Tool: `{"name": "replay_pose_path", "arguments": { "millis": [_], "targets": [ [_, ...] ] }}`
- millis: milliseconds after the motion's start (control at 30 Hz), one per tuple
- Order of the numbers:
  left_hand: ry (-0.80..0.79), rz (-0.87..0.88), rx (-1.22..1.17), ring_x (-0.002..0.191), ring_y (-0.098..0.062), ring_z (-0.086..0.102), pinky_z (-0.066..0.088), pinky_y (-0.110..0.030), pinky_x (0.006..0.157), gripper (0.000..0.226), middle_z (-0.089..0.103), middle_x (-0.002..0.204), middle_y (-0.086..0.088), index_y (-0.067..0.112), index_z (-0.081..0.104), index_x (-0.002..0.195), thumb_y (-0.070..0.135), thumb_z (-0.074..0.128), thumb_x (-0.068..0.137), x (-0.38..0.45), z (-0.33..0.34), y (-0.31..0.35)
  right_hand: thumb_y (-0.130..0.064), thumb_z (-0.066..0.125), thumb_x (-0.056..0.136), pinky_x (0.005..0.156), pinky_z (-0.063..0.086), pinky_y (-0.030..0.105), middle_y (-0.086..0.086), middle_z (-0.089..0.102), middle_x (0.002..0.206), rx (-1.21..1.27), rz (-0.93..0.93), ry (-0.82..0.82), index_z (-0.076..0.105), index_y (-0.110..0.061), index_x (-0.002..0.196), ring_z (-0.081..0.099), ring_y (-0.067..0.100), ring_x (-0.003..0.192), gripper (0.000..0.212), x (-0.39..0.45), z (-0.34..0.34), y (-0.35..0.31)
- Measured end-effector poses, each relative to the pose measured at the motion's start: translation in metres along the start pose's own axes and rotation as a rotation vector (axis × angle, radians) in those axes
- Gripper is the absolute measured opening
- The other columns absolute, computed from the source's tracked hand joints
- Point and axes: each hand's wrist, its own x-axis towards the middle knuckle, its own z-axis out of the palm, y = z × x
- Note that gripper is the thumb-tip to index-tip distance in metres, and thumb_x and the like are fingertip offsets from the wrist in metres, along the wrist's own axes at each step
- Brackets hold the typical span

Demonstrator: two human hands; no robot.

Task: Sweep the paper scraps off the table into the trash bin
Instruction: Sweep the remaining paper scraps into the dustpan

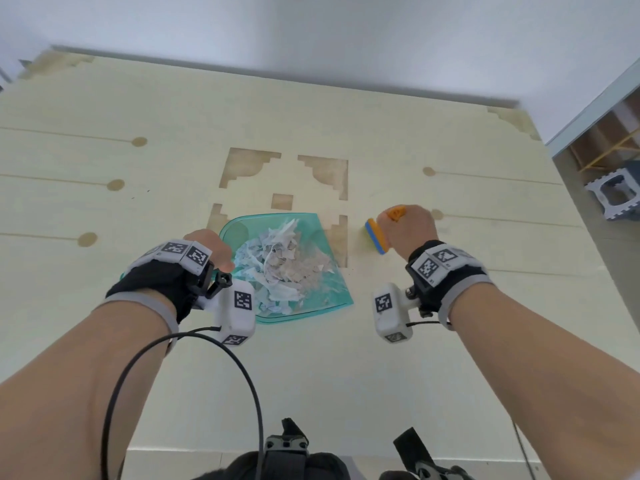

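Observation:
A see-through teal dustpan [322, 233] lies on the pale wooden table [346, 358] at its middle. A heap of white and brownish paper scraps [284, 268] fills it. My left hand [211, 249] grips the dustpan at its left rear side, where the handle is hidden under the hand. To the right, my right hand [408, 230] holds a small yellow-and-blue hand brush [375, 237] with an orange top, a short way from the dustpan's right edge. No trash bin is in view.
Darker cut-out patterns [323, 174] mark the table behind the dustpan. A grey and white stool [616, 199] stands on the floor past the table's right edge. A black cable [180, 341] loops from my left wrist device over the near table.

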Motion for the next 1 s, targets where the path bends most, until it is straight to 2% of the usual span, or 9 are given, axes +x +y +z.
{"name": "replay_pose_path", "arguments": {
  "millis": [133, 267, 367, 467, 600, 700, 800, 900, 1000],
  "targets": [
    [-0.001, 0.028, 0.063, 0.065, -0.012, 0.042, 0.026, -0.015, 0.051, 0.026, 0.034, 0.065, -0.001, 0.005, 0.042, 0.079, 0.021, 0.046, 0.099, 0.000, 0.000, 0.000, -0.010, 0.047, 0.082, 0.055, 0.041, 0.030, 0.013, 0.045, 0.052, 0.098, -0.022, -0.211, 0.041, -0.004, 0.051, 0.043, 0.023, 0.053, 0.032, -0.022, 0.024, -0.026],
    [0.004, 0.045, 0.025, 0.077, -0.018, 0.045, 0.026, -0.016, 0.050, 0.022, 0.035, 0.065, 0.000, 0.005, 0.044, 0.083, 0.020, 0.047, 0.097, 0.006, 0.001, -0.002, -0.017, 0.055, 0.080, 0.063, 0.052, 0.043, 0.016, 0.056, 0.058, 0.568, 0.045, -0.028, 0.060, 0.012, 0.078, 0.052, 0.023, 0.054, 0.030, -0.024, 0.015, -0.031],
    [0.031, 0.017, -0.005, 0.066, -0.016, 0.043, 0.026, -0.018, 0.050, 0.035, 0.036, 0.064, -0.001, 0.008, 0.038, 0.064, 0.017, 0.049, 0.095, 0.013, 0.005, -0.003, -0.025, 0.053, 0.083, 0.066, 0.051, 0.042, 0.021, 0.057, 0.064, 0.425, -0.037, 0.107, 0.062, 0.004, 0.076, 0.052, 0.027, 0.059, 0.031, -0.023, 0.003, -0.013],
    [0.066, -0.032, -0.079, 0.054, -0.014, 0.039, 0.029, -0.020, 0.050, 0.035, 0.039, 0.062, -0.003, 0.009, 0.038, 0.060, 0.013, 0.056, 0.090, 0.019, 0.007, -0.003, -0.034, 0.051, 0.086, 0.061, 0.034, 0.029, 0.001, 0.061, 0.069, 0.289, -0.072, 0.210, 0.067, -0.015, 0.076, 0.055, 0.022, 0.069, 0.027, -0.024, -0.003, 0.023],
    [0.074, -0.076, -0.153, 0.053, -0.016, 0.038, 0.030, -0.022, 0.050, 0.036, 0.040, 0.060, -0.004, 0.009, 0.038, 0.058, 0.011, 0.059, 0.087, 0.027, 0.005, -0.001, -0.026, 0.049, 0.096, 0.071, 0.036, 0.026, 0.010, 0.070, 0.100, 0.097, 0.136, 0.362, 0.071, -0.010, 0.099, 0.062, 0.030, 0.092, 0.027, -0.008, -0.018, 0.085],
    [0.063, -0.090, -0.167, 0.051, -0.016, 0.038, 0.030, -0.022, 0.049, 0.035, 0.041, 0.060, -0.004, 0.008, 0.039, 0.057, 0.011, 0.061, 0.085, 0.032, 0.005, 0.002, -0.025, 0.043, 0.098, 0.068, 0.032, 0.027, 0.013, 0.066, 0.093, 0.000, 0.249, 0.316, 0.068, -0.009, 0.094, 0.057, 0.032, 0.084, 0.030, 0.005, -0.030, 0.117],
    [0.046, -0.095, -0.190, 0.052, -0.017, 0.039, 0.031, -0.023, 0.050, 0.034, 0.042, 0.061, -0.005, 0.007, 0.041, 0.058, 0.010, 0.063, 0.083, 0.036, 0.005, 0.005, -0.029, 0.040, 0.092, 0.055, 0.025, 0.031, 0.009, 0.049, 0.065, 0.045, 0.280, 0.195, 0.050, -0.013, 0.064, 0.043, 0.029, 0.069, 0.034, 0.012, -0.037, 0.117],
    [0.042, -0.097, -0.197, 0.056, -0.018, 0.042, 0.034, -0.024, 0.055, 0.032, 0.044, 0.063, -0.006, 0.006, 0.043, 0.060, 0.010, 0.064, 0.083, 0.039, 0.004, 0.007, -0.030, 0.042, 0.083, 0.061, 0.033, 0.033, 0.014, 0.050, 0.062, 0.106, 0.245, 0.053, 0.049, -0.009, 0.062, 0.044, 0.028, 0.062, 0.031, 0.015, -0.033, 0.094],
    [0.042, -0.094, -0.193, 0.059, -0.019, 0.043, 0.032, -0.024, 0.053, 0.031, 0.044, 0.064, -0.006, 0.005, 0.044, 0.061, 0.010, 0.065, 0.083, 0.038, 0.003, 0.008, -0.015, 0.057, 0.087, 0.054, 0.042, 0.029, 0.014, 0.056, 0.062, 0.532, 0.250, -0.086, 0.062, -0.006, 0.075, 0.050, 0.026, 0.057, 0.016, 0.018, -0.029, 0.077]
  ]
}}
